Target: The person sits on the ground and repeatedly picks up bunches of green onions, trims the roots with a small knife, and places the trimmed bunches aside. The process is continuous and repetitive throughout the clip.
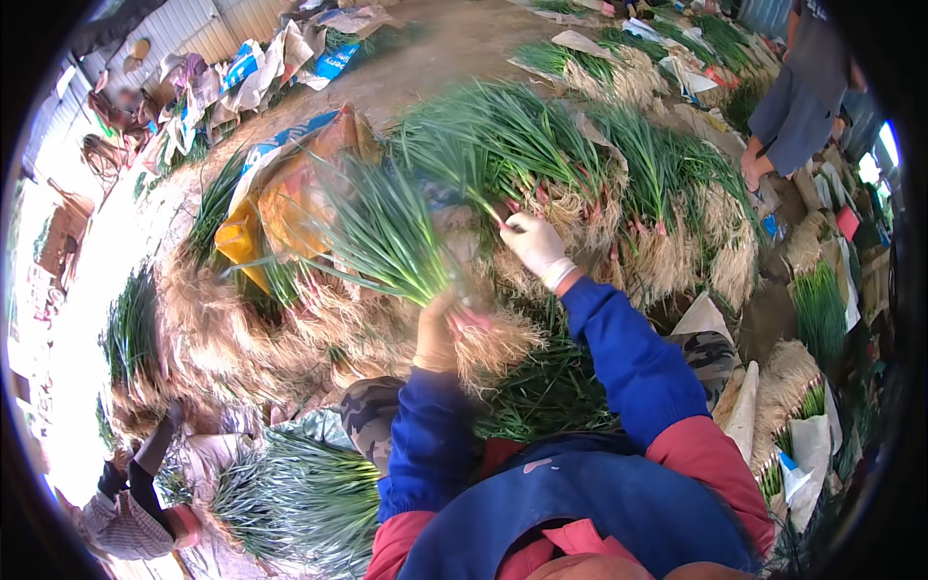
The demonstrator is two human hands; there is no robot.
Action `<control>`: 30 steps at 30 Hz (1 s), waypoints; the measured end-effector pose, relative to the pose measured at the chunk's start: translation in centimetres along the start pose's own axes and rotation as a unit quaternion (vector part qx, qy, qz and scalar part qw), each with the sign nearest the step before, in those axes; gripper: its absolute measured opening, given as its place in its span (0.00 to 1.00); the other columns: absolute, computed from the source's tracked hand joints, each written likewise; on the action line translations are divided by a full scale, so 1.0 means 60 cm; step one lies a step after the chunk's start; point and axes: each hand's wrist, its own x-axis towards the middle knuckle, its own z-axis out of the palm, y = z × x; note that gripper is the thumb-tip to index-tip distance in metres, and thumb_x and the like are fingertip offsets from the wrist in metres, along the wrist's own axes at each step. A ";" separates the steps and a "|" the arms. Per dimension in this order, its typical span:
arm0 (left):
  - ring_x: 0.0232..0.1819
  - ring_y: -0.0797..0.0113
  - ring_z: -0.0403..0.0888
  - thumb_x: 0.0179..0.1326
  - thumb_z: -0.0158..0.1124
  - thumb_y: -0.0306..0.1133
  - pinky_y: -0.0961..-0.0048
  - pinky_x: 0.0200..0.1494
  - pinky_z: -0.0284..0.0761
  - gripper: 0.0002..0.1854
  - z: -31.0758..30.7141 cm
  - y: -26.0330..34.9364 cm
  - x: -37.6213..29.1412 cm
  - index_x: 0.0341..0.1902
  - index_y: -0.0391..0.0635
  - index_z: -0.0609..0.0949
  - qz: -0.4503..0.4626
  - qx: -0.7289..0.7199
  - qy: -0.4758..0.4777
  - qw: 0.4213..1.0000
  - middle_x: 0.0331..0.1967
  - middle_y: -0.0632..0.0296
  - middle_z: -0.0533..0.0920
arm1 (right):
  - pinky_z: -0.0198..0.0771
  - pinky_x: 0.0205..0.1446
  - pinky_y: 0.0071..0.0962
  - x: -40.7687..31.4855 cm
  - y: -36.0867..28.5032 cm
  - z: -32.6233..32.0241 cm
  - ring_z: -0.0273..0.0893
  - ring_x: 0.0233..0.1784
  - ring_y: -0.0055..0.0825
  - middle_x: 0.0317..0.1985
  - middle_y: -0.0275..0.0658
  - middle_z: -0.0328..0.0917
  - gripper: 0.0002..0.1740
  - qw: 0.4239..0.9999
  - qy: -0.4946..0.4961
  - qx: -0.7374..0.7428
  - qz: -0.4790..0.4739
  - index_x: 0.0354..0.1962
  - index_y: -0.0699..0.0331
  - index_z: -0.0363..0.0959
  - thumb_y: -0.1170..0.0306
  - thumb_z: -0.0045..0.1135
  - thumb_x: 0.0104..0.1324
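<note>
My left hand (437, 330), gloved and partly blurred, grips a thick bunch of green onions (395, 235) near its pinkish bases. The leaves fan toward the upper left, and the pale roots hang out to the right of the hand. Farther forward, my right hand (536, 245) in a white glove pinches the reddish base of a thin green onion stalk (490, 206); whether it is one or a few cannot be told. Just beyond that hand lies a heap of rooted green onions (500, 138). Loose green leaves (551, 395) cover the floor between my knees.
An orange-and-blue sack (297, 196) covers more onions at left front. Matted roots (217, 341) spread below it. A leafy pile (312, 493) lies beside my left knee. One person (130, 507) works at lower left; another person (805, 101) stands at upper right.
</note>
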 end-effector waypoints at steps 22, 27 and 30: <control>0.25 0.62 0.81 0.62 0.60 0.31 0.73 0.29 0.77 0.10 0.006 -0.044 0.023 0.40 0.34 0.79 0.030 0.076 0.061 0.995 0.28 0.56 0.80 | 0.69 0.40 0.34 -0.156 -0.023 -0.065 0.74 0.32 0.33 0.26 0.36 0.71 0.07 0.860 -0.026 -0.344 -0.375 0.35 0.60 0.73 0.70 0.55 0.57; 0.27 0.61 0.83 0.63 0.60 0.40 0.65 0.33 0.83 0.16 -0.023 -0.025 0.016 0.43 0.37 0.80 0.034 0.072 -0.020 0.997 0.27 0.55 0.81 | 0.75 0.48 0.37 -0.137 0.067 -0.093 0.82 0.44 0.40 0.43 0.47 0.83 0.18 0.964 -0.231 -0.130 -0.022 0.46 0.69 0.78 0.65 0.59 0.63; 0.24 0.58 0.83 0.65 0.57 0.35 0.70 0.33 0.82 0.14 -0.016 -0.046 0.003 0.41 0.33 0.79 0.021 0.019 -0.033 0.999 0.25 0.49 0.83 | 0.76 0.55 0.31 -0.117 0.021 -0.048 0.82 0.48 0.34 0.50 0.48 0.81 0.32 0.929 -0.280 0.207 0.126 0.56 0.69 0.73 0.50 0.58 0.67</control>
